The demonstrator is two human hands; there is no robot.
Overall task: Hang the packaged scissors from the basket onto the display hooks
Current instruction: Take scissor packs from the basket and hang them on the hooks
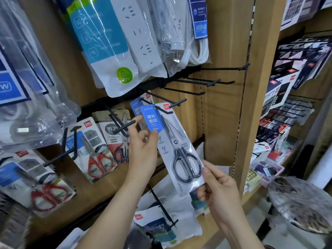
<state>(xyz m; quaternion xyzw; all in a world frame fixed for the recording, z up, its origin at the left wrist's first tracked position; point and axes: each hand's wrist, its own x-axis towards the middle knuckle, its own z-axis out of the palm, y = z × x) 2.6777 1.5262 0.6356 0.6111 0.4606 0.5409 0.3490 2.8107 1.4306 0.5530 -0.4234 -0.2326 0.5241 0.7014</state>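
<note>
Head view, packaged scissors (177, 148): middle of the frame, tilted, the top edge up at the display hook (177, 103) and the bottom swung out toward the lower right. Whether the hang hole is already over the wire is hard to tell.
Left hand (143, 148): pinches the blue label near the top of the pack. This looks meant to steer the hole end along the wire.
Right hand (217, 187): pinches the clear bottom edge below the black handles. It probably carries the weight and sets the angle, so the card does not twist.
Tilt: likely chosen so the card meets the upturned hook tip squarely.
Second pack (139, 106): just behind, on the same hook, so the new one goes in front of it.
Red-handled scissors (98, 159): hang on neighbouring hooks at lower left, with more blurred packs further left.
Power strips (129, 38): bagged, hanging across the top of the frame.
Wooden back panel (221, 108): carries a black rail from which the hooks stick out.
Bare hooks (213, 82): upper right of the pack, holding nothing.
Side shelves (294, 72): right edge of the frame, crowded with boxed goods.
Shiny wrapped bundle (301, 203): lower right, blurred.
Basket: I cannot make it out here.
</note>
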